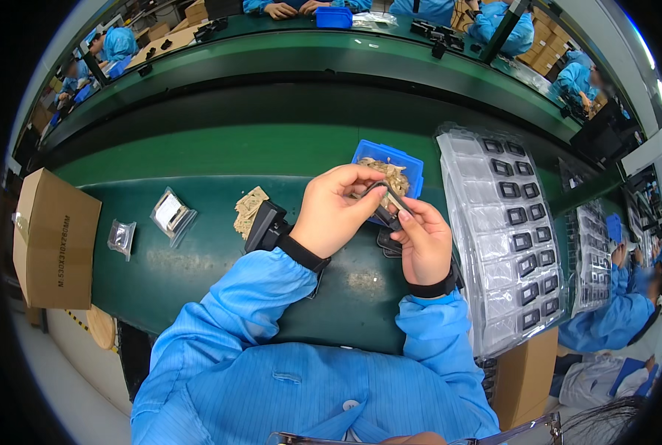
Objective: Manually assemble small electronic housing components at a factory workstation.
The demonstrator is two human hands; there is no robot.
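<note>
Over the green workbench, both my hands hold a small black frame-like part. My left hand pinches its upper left side between thumb and fingers. My right hand grips its lower right end, with the thumb on top. The fingers cover much of the part. Just behind my hands stands a blue bin with many small tan pieces in it. Another dark part lies on the bench beneath my right hand, partly covered. Black bands with dark modules sit round both wrists.
To the right lies a clear plastic tray with rows of black rectangular frames. Tan flat pieces are piled left of my left wrist. Two clear bags and a cardboard box stand farther left. People in blue work across the bench.
</note>
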